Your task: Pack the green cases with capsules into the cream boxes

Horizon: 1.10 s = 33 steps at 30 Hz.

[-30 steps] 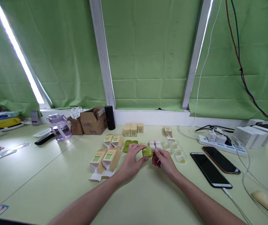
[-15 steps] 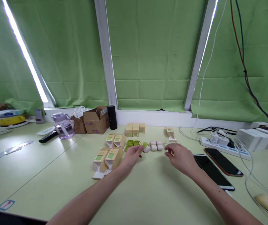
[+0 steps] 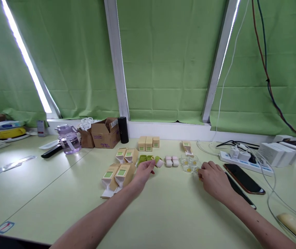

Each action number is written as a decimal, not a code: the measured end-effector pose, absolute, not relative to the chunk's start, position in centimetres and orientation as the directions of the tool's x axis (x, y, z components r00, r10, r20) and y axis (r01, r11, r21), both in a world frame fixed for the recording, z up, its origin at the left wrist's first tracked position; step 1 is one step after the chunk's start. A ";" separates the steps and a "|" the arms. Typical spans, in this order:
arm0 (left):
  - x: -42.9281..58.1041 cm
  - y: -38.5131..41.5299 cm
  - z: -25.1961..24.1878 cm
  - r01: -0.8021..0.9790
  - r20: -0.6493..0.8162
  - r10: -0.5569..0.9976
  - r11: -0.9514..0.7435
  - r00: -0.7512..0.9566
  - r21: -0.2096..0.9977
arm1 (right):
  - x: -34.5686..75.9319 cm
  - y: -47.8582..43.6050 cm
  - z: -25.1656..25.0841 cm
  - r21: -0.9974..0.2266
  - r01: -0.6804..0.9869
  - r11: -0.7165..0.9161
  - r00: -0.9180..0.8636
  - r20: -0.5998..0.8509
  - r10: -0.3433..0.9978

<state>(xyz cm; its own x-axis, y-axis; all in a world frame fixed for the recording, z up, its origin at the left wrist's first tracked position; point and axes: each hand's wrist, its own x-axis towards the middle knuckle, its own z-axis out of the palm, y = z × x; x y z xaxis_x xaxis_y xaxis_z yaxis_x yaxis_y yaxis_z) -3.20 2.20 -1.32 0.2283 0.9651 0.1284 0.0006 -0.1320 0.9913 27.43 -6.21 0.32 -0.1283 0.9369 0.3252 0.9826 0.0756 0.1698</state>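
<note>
My left hand (image 3: 143, 173) pinches a small green-and-white rounded piece (image 3: 159, 162) with a yellowish ring at its top. Just behind my fingers, several green cube-shaped pieces (image 3: 143, 158) sit in a cluster. Pale pink-and-white rounded pieces (image 3: 172, 163) stand in a small block to the right of the held piece. Farther right lie several clear cups (image 3: 189, 162) with yellow spots inside. My right hand (image 3: 213, 178) is at the right end of these, fingers pinched together on a small clear cup with yellow in it, mostly hidden by the fingers.
Opened tan cartons (image 3: 125, 173) stand left of my left hand, with closed tan boxes (image 3: 149, 144) behind. One more open carton (image 3: 187, 148) lies at the back. Two phones (image 3: 245, 178), a power strip (image 3: 246, 163) and cables are at right; a purple jug (image 3: 69, 140) is at left.
My right hand has moved right, away from the pink-and-white pieces, uncovering the clear cups. My left hand stays almost in place with the green-and-white piece.
</note>
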 end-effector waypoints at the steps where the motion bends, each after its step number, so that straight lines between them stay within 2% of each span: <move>1: -3.2 2.2 -1.3 -0.005 0.135 0.965 -0.137 0.223 0.991 | 26.9 -6.2 0.5 0.149 0.985 0.085 -0.131 0.332 0.934; 4: -3.1 2.2 -1.2 -0.019 0.146 0.969 -0.145 0.200 0.989 | 24.3 -6.0 1.0 0.086 0.981 0.174 -0.192 0.323 0.927; 10: -3.1 2.0 -0.9 -0.030 0.153 0.971 -0.150 0.185 0.988 | 18.2 -4.4 0.9 0.103 0.939 0.327 -0.343 0.299 0.891; 15: -3.1 1.9 -0.7 -0.034 0.176 0.970 -0.173 0.167 0.984 | 16.5 -3.3 0.6 0.036 0.937 0.347 -0.342 0.279 0.897; 17: -3.1 1.9 -0.7 -0.035 0.173 0.972 -0.170 0.161 0.985 | 16.7 -3.3 0.2 -0.071 0.939 0.338 -0.304 0.296 0.906; 19: -3.1 1.8 -0.6 -0.038 0.171 0.973 -0.167 0.155 0.985 | 17.0 -3.3 -0.5 -0.231 0.922 0.310 -0.229 0.320 0.919; 23: -3.1 1.8 -0.6 -0.052 0.169 0.975 -0.163 0.142 0.985 | 17.5 -3.0 -2.9 -0.550 0.790 0.272 -0.084 0.343 0.935; 28: -3.1 1.7 -0.5 -0.067 0.174 0.975 -0.166 0.137 0.984 | 17.4 -2.1 -4.9 -0.749 0.616 0.242 -0.007 0.302 0.953; 31: -3.2 1.8 -0.6 -0.070 0.166 0.976 -0.158 0.140 0.985 | 17.4 -1.7 -4.7 -0.874 0.423 0.239 0.025 0.275 0.961; 33: -3.2 2.0 -0.8 -0.083 0.160 0.977 -0.149 0.140 0.985 | 17.4 -1.8 -4.1 -0.962 0.152 0.225 0.023 0.231 0.973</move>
<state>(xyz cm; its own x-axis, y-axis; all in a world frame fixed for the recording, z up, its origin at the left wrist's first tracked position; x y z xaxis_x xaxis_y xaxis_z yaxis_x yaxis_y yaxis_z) -3.25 1.97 -0.81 0.1405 0.9771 0.1599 -0.0831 -0.1492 0.9853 17.41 -1.76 -4.12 0.0233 0.9726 0.2311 0.1524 0.2250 -0.9624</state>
